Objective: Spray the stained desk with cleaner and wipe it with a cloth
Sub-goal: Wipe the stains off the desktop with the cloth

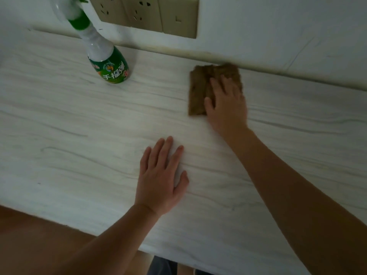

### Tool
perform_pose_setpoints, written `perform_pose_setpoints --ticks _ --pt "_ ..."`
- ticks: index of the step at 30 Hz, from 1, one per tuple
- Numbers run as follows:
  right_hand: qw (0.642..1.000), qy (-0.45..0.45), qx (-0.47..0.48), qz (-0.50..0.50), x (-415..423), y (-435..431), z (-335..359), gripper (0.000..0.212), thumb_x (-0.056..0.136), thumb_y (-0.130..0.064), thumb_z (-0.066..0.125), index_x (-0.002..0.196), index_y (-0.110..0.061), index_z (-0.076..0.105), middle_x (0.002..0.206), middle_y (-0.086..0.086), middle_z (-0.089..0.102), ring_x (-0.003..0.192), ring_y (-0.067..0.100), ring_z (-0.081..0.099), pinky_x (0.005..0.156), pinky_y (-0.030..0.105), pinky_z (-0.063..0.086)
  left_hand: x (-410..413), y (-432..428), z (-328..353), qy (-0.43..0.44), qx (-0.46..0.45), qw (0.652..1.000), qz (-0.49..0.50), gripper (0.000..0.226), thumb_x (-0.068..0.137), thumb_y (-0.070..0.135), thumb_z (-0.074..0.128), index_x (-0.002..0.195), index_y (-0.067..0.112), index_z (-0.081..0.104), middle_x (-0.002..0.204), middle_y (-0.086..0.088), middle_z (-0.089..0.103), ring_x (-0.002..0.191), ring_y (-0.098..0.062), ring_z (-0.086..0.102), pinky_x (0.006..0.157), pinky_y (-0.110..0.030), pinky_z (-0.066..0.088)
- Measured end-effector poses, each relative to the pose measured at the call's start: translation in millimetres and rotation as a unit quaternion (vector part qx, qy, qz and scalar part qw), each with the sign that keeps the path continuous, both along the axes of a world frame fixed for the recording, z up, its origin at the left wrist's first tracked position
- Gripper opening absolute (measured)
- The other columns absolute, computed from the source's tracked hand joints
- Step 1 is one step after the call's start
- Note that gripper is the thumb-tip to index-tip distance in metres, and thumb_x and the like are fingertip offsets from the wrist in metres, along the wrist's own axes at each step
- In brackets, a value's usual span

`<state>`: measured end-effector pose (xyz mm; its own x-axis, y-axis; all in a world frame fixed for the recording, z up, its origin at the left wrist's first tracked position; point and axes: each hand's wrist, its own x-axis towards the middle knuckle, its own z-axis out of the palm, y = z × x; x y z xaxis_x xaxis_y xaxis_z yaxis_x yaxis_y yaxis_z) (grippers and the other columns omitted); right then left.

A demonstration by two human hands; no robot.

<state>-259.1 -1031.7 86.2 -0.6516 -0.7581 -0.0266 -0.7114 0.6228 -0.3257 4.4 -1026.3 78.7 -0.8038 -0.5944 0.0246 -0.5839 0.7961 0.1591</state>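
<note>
Cloth (200,92), brown, soft and limp I judge, lies at one o'clock by the wall (268,26), best pressed flat from above, as my straight-fingered right hand (226,108) does; left hand (160,181) lies flat on the desk (79,135).

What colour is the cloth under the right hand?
Brown, seen in the head view: the cloth.

1. The surface (79,135) is white with thin grey, wood-like veins running across it. A yellowish-brown line of grime follows part of its far edge.
2. The spray bottle (108,62) stands upright near the far edge, toward the left. It has a clear neck, a green collar, a white trigger head and a green label with white characters.
3. The cloth (199,90) is brown, coarse and folded into a rough rectangle. It lies flat at the far edge, right of the bottle and well apart from it, with the right hand (226,104) pressing flat on it.
</note>
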Motion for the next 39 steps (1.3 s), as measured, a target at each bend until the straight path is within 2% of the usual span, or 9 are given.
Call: perform_pose_setpoints --ticks 3,6,12,16,21,27,32,35,39 --pt "0.996 -0.005 0.005 -0.089 -27.7 7.0 3.3 0.059 0.102 -0.041 0.038 0.157 -0.023 0.028 0.165 0.008 0.020 0.151 0.030 0.016 0.122 0.043 0.015 0.4 -0.7 -1.7 0.014 0.000 1.000 -0.001 0.064 0.094 0.045 0.049 0.152 0.019 0.047 0.165 -0.012 0.034 0.154 -0.033 0.030 0.122 -0.056 0.027" --pt "0.994 -0.004 0.003 -0.107 -19.0 -6.5 2.5 0.058 0.101 -0.035 0.039 0.157 -0.019 0.029 0.165 0.009 0.022 0.151 0.032 0.016 0.124 0.043 0.012 0.2 -0.5 -1.1 0.009 0.004 1.000 0.001 0.064 0.093 0.046 0.049 0.152 0.019 0.047 0.165 -0.012 0.034 0.154 -0.033 0.030 0.122 -0.056 0.026" --pt "0.996 0.008 -0.018 0.087 28.2 -31.3 -0.4 0.055 0.100 -0.030 0.043 0.153 -0.017 0.038 0.161 0.013 0.032 0.149 0.033 0.024 0.122 0.045 0.017 -0.7 -0.5 0.4 -0.011 0.011 1.000 -0.003 0.065 0.095 0.047 0.046 0.155 0.021 0.042 0.167 -0.011 0.030 0.156 -0.032 0.025 0.124 -0.055 0.024" --pt "0.994 0.013 -0.020 0.108 7.5 -18.4 2.1 0.055 0.101 -0.039 0.041 0.154 -0.021 0.037 0.161 0.008 0.032 0.149 0.028 0.026 0.119 0.043 0.023 -0.2 -0.8 0.8 -0.010 0.005 1.000 -0.007 0.065 0.096 0.048 0.044 0.155 0.020 0.042 0.167 -0.011 0.031 0.155 -0.032 0.026 0.123 -0.055 0.025" --pt "1.000 0.021 0.016 0.006 -52.6 40.1 4.0 0.058 0.102 -0.043 0.039 0.156 -0.024 0.031 0.164 0.007 0.025 0.150 0.028 0.022 0.119 0.043 0.023 -0.8 -0.8 1.3 0.001 0.003 1.000 -0.006 0.065 0.094 0.047 0.043 0.152 0.017 0.046 0.165 -0.013 0.034 0.154 -0.034 0.030 0.122 -0.056 0.026" --pt "0.988 0.028 0.039 -0.145 -113.3 147.4 13.0 0.057 0.101 -0.040 0.041 0.155 -0.020 0.034 0.161 0.012 0.029 0.147 0.032 0.025 0.117 0.047 0.028 -1.8 -0.6 0.7 0.020 -0.003 1.000 -0.003 0.064 0.092 0.045 0.044 0.148 0.015 0.052 0.162 -0.015 0.039 0.149 -0.037 0.036 0.122 -0.056 0.026" --pt "0.981 0.027 0.046 -0.188 -102.8 128.3 8.3 0.055 0.102 -0.027 0.040 0.155 -0.012 0.033 0.161 0.017 0.027 0.147 0.038 0.024 0.122 0.043 0.018 -1.9 -0.8 0.9 0.025 -0.008 1.000 -0.005 0.064 0.092 0.045 0.043 0.147 0.013 0.053 0.161 -0.016 0.040 0.149 -0.038 0.037 0.122 -0.055 0.025" --pt "0.990 0.034 0.040 -0.129 -68.1 87.3 6.7 0.058 0.096 -0.024 0.042 0.152 -0.011 0.037 0.159 0.019 0.032 0.145 0.039 0.028 0.122 0.042 0.018 -1.8 -0.6 1.7 0.018 -0.005 1.000 -0.003 0.065 0.092 0.045 0.043 0.148 0.013 0.052 0.161 -0.016 0.039 0.149 -0.038 0.036 0.122 -0.055 0.025" --pt "0.999 0.008 0.007 0.041 11.1 37.1 5.7 0.057 0.094 -0.024 0.045 0.150 -0.011 0.042 0.158 0.018 0.035 0.147 0.038 0.027 0.122 0.046 0.016 -1.4 -0.9 2.7 -0.001 -0.001 1.000 -0.004 0.065 0.094 0.047 0.041 0.150 0.015 0.049 0.163 -0.015 0.036 0.151 -0.036 0.032 0.123 -0.055 0.024"
